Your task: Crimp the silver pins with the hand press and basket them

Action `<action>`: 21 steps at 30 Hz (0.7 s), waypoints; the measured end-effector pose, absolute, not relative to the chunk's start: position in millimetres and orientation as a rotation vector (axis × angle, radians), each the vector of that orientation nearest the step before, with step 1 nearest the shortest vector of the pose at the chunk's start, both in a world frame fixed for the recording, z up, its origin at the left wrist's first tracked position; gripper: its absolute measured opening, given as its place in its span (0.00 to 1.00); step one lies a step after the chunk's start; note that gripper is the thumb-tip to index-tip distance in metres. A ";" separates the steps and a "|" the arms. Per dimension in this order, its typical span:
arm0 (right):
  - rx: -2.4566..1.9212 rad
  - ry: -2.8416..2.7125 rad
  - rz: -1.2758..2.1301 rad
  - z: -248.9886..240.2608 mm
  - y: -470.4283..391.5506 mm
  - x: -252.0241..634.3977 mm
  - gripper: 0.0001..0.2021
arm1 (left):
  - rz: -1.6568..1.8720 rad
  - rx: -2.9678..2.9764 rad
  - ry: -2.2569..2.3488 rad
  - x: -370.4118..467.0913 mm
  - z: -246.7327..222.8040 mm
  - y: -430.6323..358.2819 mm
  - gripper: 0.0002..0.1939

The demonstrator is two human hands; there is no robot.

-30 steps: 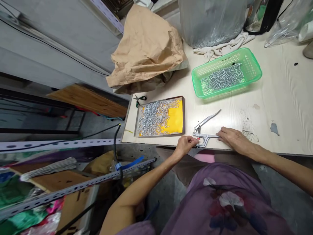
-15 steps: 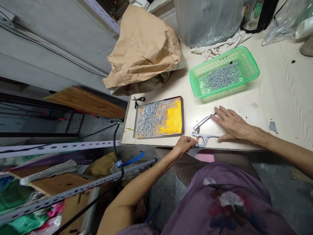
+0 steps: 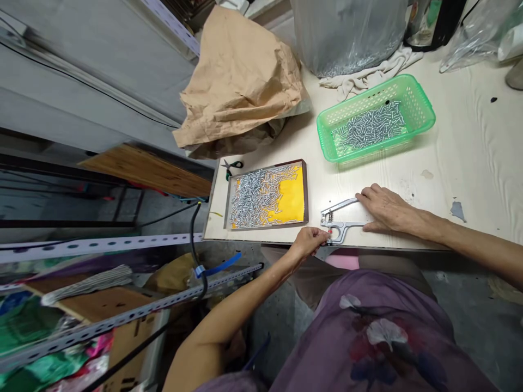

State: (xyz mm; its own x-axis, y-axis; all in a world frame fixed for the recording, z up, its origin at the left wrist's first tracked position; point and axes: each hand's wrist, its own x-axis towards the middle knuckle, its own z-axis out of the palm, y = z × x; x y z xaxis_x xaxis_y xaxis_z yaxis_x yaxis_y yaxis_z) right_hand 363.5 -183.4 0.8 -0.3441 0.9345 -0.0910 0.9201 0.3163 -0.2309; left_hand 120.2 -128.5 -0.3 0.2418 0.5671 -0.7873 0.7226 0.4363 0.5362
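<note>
Silver hand pliers (image 3: 344,224), with a coil spring and a red bit near the jaws, lie by the table's front edge. My right hand (image 3: 386,211) is around the handle ends, fingers on the upper handle and thumb by the lower one. At the jaws, my left hand (image 3: 309,240) has its fingertips pinched together; whatever they hold is too small to make out. Just left of the pliers is a shallow brown tray (image 3: 306,190) with a yellow bottom, strewn with small silvery metal pieces. More such pieces fill the bottom of a green plastic basket (image 3: 427,122) behind the pliers.
Green-handled scissors (image 3: 232,165) lie at the table's left edge. Crumpled brown paper (image 3: 245,81) stands behind the tray. A large clear plastic bag (image 3: 347,38) and a white cloth (image 3: 368,76) are at the back. A perforated metal rail (image 3: 134,313) runs along the lower left.
My right hand's fingers have drawn closer together, and the upper handle of the pliers has come down towards the lower one. My left hand stays pinched at the jaws.
</note>
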 end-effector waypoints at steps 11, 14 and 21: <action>-1.697 -2.440 0.340 -9.6 -192.7 359.4 0.12 | 0.144 2.414 1.100 132.8 8.1 -145.9 0.09; -1.700 -2.407 0.339 -10.4 -195.7 358.0 0.14 | 0.129 2.623 0.825 158.2 0.0 -141.1 0.20; -1.784 -2.365 0.346 -8.1 -205.8 361.7 0.31 | -0.147 2.748 0.533 183.4 -9.2 -115.5 0.32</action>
State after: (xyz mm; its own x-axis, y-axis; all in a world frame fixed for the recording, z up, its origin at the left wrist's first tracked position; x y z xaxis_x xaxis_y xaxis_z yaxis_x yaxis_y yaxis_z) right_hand 361.7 -205.8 -8.1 -0.2767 0.9609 -0.0125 0.9242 0.2625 -0.2775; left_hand 183.4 -115.5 -9.2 0.9243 0.3452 -0.1630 0.3800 -0.8729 0.3062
